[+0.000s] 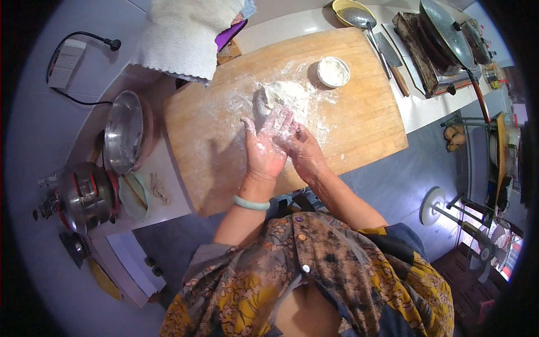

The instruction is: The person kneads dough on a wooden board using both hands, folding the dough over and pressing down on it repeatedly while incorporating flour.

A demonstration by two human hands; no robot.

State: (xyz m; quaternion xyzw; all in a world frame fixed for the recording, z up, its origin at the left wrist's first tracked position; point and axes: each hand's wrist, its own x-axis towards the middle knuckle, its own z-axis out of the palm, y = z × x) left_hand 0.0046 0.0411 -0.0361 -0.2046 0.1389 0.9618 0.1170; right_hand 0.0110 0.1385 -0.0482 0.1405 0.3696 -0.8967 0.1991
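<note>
My left hand [266, 145] is palm up with its thumb and fingers spread, dusted with flour. Against its fingers and palm edge rests my right hand [304, 145], fingers curled and touching it. Just beyond both hands, a lump of floury dough [283, 94] sits on a wooden board [362, 122], its near side partly hidden by my left fingers. Loose flour lies scattered around the dough. Farther back to the right stands a small white bowl [333, 72] holding flour. Whether my right fingers pinch a bit of dough cannot be told.
A cleaver [389, 50] and a skimmer [358, 17] lie right of the board, beside a gas stove [438, 84] bearing a lidded wok [448, 33]. On the left are a metal basin [125, 130] and a steel pot [84, 198]. A towel [181, 42] hangs over the board's back left corner.
</note>
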